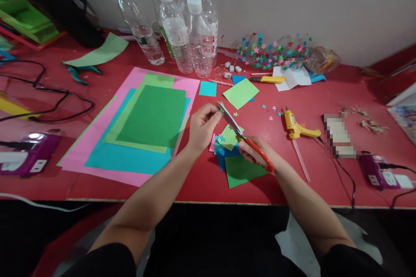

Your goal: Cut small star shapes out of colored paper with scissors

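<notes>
My left hand [204, 124] is closed in a pinch on a small green paper piece [222, 112], mostly hidden by the fingers. My right hand [255, 149] is wrapped round the red handles of scissors [231, 122], whose blades point up and left to the pinched fingertips. Under the scissors lies a pile of green, blue and pink paper pieces, with a dark green sheet [243, 172] nearest the front edge. Behind the blades rests a light green rectangle [241, 94]. A cyan square [207, 88] lies just left of it.
Stacked coloured sheets [151, 117] cover the left middle. Plastic bottles [177, 39] stand by the wall. Right of my hands lie small paper stars [271, 118], a yellow glue gun [300, 129] and a phone. A yellow cutter [272, 79] and star-covered bottle [274, 52] lie behind.
</notes>
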The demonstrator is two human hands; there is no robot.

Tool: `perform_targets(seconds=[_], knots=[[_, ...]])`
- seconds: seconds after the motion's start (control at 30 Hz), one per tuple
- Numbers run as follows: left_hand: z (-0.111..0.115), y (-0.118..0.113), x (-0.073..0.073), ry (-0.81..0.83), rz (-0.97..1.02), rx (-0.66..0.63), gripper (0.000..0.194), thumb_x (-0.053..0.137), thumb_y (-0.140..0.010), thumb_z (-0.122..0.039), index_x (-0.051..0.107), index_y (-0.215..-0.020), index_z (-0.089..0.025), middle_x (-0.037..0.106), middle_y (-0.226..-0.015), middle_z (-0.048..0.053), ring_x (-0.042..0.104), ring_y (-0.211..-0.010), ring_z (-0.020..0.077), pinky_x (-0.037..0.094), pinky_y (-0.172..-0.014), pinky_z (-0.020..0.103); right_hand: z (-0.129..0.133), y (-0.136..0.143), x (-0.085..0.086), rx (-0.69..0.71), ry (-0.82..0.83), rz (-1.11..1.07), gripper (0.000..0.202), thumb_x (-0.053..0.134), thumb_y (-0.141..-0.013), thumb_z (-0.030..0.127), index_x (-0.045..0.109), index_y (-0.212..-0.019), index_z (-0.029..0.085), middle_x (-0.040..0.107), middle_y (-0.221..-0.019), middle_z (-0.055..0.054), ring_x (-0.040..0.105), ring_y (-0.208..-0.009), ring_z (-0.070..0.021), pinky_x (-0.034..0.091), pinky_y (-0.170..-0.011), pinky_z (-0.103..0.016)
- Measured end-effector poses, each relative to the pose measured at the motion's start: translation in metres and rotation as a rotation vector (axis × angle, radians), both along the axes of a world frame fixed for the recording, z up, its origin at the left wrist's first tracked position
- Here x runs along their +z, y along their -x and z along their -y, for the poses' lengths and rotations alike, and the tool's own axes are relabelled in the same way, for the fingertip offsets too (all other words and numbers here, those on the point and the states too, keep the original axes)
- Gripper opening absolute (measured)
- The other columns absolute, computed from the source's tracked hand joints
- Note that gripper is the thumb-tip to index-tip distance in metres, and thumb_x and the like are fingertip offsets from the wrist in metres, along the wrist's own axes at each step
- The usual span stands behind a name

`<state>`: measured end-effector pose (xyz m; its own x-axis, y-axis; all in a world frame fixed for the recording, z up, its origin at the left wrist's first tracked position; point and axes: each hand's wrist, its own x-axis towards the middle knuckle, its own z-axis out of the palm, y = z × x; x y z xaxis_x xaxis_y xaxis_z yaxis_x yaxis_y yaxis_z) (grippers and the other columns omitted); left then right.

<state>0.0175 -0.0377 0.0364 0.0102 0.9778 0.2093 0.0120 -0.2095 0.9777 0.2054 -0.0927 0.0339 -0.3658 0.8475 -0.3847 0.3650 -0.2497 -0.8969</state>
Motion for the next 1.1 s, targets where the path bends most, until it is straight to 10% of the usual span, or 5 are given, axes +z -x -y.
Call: perform_targets(seconds=[0.83,1.1], knots=[[0.001,-0.005,-0.009,-0.068,0.008,0.042,0.018,0.057,-0.083,-0.024,0.052,-0.066,-0.018,0.047,-0.059,-0.004,0.043,-0.057,0.0088,0.036,-0.057,0.024,0.001,0.011,0.004,-0.096,0.036,0.054,0.045,0.052,-0.080,0.062,0.048,-0.066,0.020,0.041,-0.038,0.007,0.034,-0.030,-0.0064,0.028,-0.032,-0.019],[-0.004,-0.011,-0.017,0.103,-0.111,-0.247,0.018,0.059,-0.080,-0.030,0.056,-0.069,-0.017,0.051,-0.062,-0.004,0.046,-0.059,0.0092,0.037,-0.058,0.023,-0.013,-0.005,-0.002,-0.378,-0.092,-0.008,0.042,0.062,-0.076,0.058,0.047,-0.064,0.020,0.044,-0.041,0.007,0.037,-0.031,-0.0064,0.027,-0.032,-0.019]])
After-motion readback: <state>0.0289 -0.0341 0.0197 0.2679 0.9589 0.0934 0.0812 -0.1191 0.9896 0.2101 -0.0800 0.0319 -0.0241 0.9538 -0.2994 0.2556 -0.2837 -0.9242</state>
